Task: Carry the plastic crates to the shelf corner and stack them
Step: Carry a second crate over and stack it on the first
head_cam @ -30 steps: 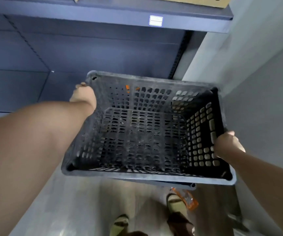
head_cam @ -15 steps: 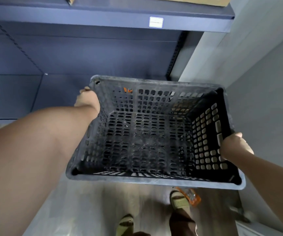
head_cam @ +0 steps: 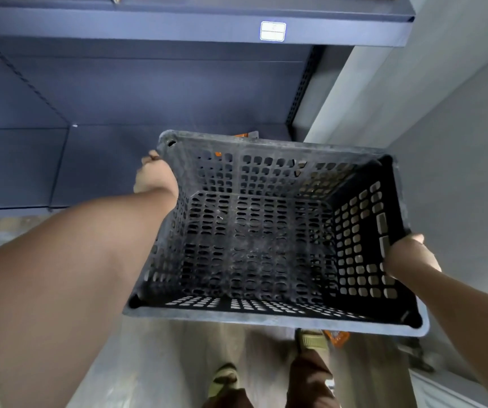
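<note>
Black plastic crate (head_cam: 266, 245), empty and full of holes, is hanging in the air before the blue shelf (head_cam: 148, 25), near its right end — left hand (head_cam: 156, 178) and right hand (head_cam: 407, 254) are gripping opposite rims — probably light, stiff, easiest carried by those rims.
</note>
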